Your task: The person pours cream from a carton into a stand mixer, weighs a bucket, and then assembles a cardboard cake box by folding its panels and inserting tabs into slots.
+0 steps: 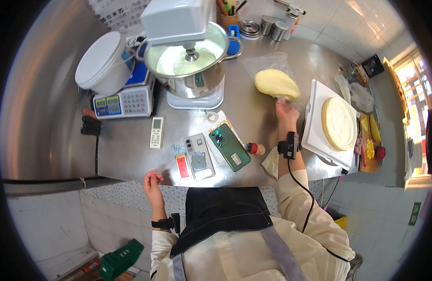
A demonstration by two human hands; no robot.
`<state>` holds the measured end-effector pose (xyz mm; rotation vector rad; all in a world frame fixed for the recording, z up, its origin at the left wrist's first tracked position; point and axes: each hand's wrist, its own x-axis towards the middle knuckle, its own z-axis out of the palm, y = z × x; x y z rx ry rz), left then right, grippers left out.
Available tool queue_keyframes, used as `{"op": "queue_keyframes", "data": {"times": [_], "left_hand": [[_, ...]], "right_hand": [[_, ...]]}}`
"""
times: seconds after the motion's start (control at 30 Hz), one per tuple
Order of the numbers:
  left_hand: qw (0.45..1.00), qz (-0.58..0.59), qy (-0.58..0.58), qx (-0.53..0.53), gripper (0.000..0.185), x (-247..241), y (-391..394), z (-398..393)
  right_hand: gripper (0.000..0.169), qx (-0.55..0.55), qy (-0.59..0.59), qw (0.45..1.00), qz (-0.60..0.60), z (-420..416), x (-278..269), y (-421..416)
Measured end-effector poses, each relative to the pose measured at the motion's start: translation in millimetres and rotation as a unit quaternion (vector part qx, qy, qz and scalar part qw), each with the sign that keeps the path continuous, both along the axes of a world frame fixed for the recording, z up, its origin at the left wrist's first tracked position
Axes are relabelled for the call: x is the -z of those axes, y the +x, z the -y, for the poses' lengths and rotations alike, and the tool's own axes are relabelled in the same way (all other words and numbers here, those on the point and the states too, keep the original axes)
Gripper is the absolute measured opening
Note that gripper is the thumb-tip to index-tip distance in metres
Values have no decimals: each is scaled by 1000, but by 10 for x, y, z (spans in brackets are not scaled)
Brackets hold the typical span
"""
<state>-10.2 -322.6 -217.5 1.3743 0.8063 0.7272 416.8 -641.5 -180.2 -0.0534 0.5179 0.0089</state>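
My right hand (287, 111) pinches crumpled clear plastic (288, 99) at the near edge of a pale yellow sponge cake layer (276, 83). More of the clear plastic bag spreads out behind the sponge. To the right, a round cake layer topped with pale cream (340, 123) rests on a white square board (316, 119), which sits raised above the steel counter. My left hand (153, 181) hovers by the counter's front edge, holding nothing, its fingers loosely curled and apart. Whether my right fingers also touch the sponge cannot be made out.
A stand mixer (175, 21) with pale cream in its steel bowl (198, 82) stands behind. A digital scale (123, 102), white bucket (101, 61), remote control (156, 132) and two phones (199, 158) occupy the left and middle. Cut fruit lies on a wooden board (372, 165) at right.
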Motion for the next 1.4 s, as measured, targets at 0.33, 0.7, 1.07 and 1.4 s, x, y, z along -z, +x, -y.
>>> {"op": "queue_keyframes", "data": {"times": [0.33,0.7,1.07,1.4], "left_hand": [[999,-17,-47,7,19,280,-253,301],[947,-98,273,139,21,-51,107,568],[721,-292,516,359,76,-278,769,997],[847,-170,304,401,64,-609,562,917]], "right_hand": [[24,-172,-208,962,44,383,493,-357],[25,-220,-866,411,184,1261,208,-2292],[25,-308,-858,174,371,359,-43,-2572],[59,-441,-706,360,421,233,-295,-2527]]}}
